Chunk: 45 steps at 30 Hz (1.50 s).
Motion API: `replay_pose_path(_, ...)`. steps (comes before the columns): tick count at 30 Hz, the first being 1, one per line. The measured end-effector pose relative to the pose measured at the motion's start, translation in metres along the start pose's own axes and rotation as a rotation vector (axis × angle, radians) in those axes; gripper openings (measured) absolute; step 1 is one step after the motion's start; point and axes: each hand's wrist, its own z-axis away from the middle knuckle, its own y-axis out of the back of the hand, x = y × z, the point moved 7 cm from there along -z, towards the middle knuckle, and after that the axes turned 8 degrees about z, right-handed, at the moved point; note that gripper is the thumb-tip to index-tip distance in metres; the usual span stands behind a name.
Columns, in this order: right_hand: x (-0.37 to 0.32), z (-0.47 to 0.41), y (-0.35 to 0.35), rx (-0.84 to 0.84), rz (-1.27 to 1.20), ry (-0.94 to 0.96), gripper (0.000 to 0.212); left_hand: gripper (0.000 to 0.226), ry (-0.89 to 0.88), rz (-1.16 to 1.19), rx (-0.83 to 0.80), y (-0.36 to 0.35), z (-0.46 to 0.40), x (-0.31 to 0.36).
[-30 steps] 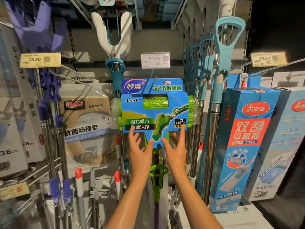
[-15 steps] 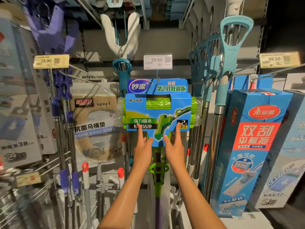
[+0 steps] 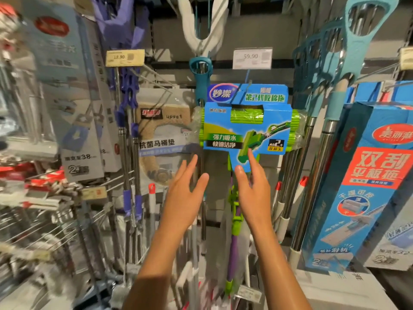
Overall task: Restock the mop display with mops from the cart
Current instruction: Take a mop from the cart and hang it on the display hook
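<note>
1. The green sponge mop [image 3: 247, 128] hangs head-up near the middle of the display rack [image 3: 174, 63], its blue card sleeve wrapped over the green roller head and hooked on a wire peg just below the 59.90 price tag [image 3: 252, 58].
2. Its green-and-purple handle [image 3: 233, 238] runs straight down from the sleeve, between the two forearms.
3. The left hand [image 3: 185, 193] is raised below and to the left of the sleeve, its fingers straight and spread, holding nothing; the fingertips are just short of the sleeve's lower left corner and apart from it.
4. The right hand [image 3: 254, 189] is raised in front of the sleeve's narrow lower tab, its fingers straight and loosely spread, gripping nothing. Its forefinger tip overlaps the lower edge of the card; whether it touches cannot be told.
5. To the left of the mop hangs a bagged toilet-seat pad [image 3: 164, 139], and beyond it purple-jointed mop poles [image 3: 128, 130] under an 18.90 tag [image 3: 125, 57].
6. To the right hang teal-handled mops [image 3: 357, 48] with steel poles, and at the rack's right edge stands a tall blue flat-mop box [image 3: 362, 186].
7. A white forked mop head [image 3: 202, 25] hangs at the top of the rack, above the green mop.
</note>
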Motion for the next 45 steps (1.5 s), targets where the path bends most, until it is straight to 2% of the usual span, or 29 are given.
replay_pose_path(5, -0.055, 0.063, -0.047, -0.141, 0.151, 0.115, 0.065, 0.066, 0.02, -0.307, 0.131, 0.094, 0.067, -0.007)
replay_pose_path(8, -0.085, 0.111, -0.088, -0.227, 0.146, 0.147, 0.069, 0.075, 0.063, -0.44, 0.192, 0.159, 0.113, -0.021)
replay_pose_path(10, -0.106, 0.145, -0.118, -0.289, 0.112, 0.155, 0.075, 0.071, 0.113, -0.525, 0.247, 0.205, 0.145, -0.031)
replay_pose_path(14, -0.146, 0.218, -0.179, -0.419, 0.041, 0.167, 0.078, 0.073, 0.232, -0.569, 0.343, 0.29, 0.217, -0.05)
replay_pose_path(18, -0.178, 0.298, -0.239, -0.596, -0.007, 0.158, 0.078, 0.063, 0.351, -0.637, 0.478, 0.368, 0.301, -0.07)
replay_pose_path(23, -0.229, 0.392, -0.3, -0.734, -0.086, 0.265, 0.072, 0.074, 0.554, -0.704, 0.584, 0.447, 0.394, -0.086)
replay_pose_path(34, -0.307, 0.527, -0.392, -1.078, -0.211, 0.325, 0.076, 0.067, 0.773, -0.692, 0.848, 0.55, 0.514, -0.096)
replay_pose_path(41, -0.33, 0.567, -0.464, -1.22, -0.294, 0.377, 0.067, 0.073, 0.869, -0.717, 0.958, 0.598, 0.537, -0.121)
replay_pose_path(45, -0.346, 0.581, -0.523, -1.3, -0.339, 0.425, 0.066, 0.067, 0.918, -0.723, 1.038, 0.636, 0.532, -0.143)
